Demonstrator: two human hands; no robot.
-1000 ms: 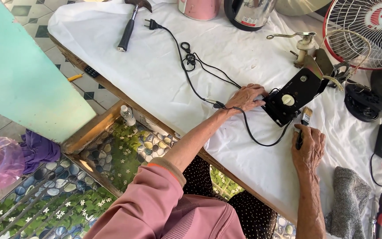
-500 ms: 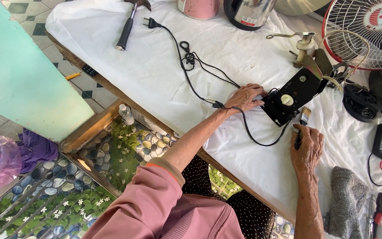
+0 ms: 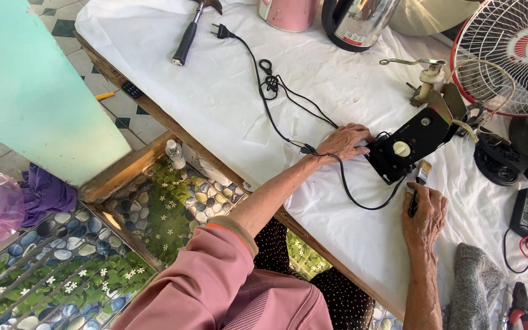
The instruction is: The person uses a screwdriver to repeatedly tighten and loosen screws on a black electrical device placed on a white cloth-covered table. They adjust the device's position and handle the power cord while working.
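Black control box [image 3: 407, 146] with cream dial lies at the right of the white-covered table [image 3: 215, 98]. Left hand [image 3: 351, 142] rests on its near-left end, fingers curled, apparently steadying it. Right hand [image 3: 424, 212] grips a small brush [image 3: 418, 183], bristles at the box. Black cord [image 3: 276, 98] trails far-left.

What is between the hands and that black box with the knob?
Nothing visible. The left hand already rests against the black control box, and the right hand, holding a small brush, sits just below it.
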